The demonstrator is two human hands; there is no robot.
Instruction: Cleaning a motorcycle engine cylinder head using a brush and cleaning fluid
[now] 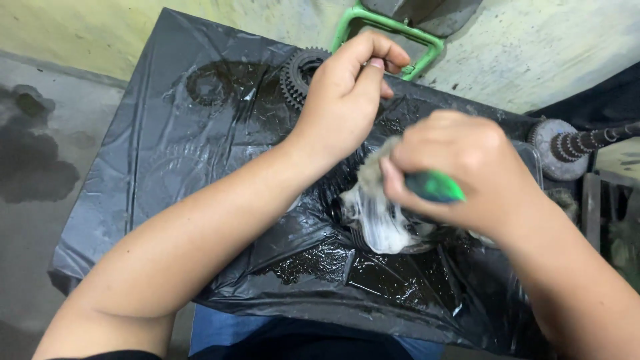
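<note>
Gear (301, 72), dark and toothed, lies at the far middle of the surface (153, 153), which is draped in black plastic sheeting wet with oily liquid; the left hand (350, 90) reaches over it from the near left, fingers curled loosely just right of the teeth, and whether they grip anything I cannot tell. To the right and nearer, the right hand (453, 173) is closed around a green-handled brush (437, 188) whose handle runs left to right, bristles pointing left and down into a pale, wet part (380, 223) below. Farther right, at the surface's edge, a splined shaft (580, 143) points away right.
</note>
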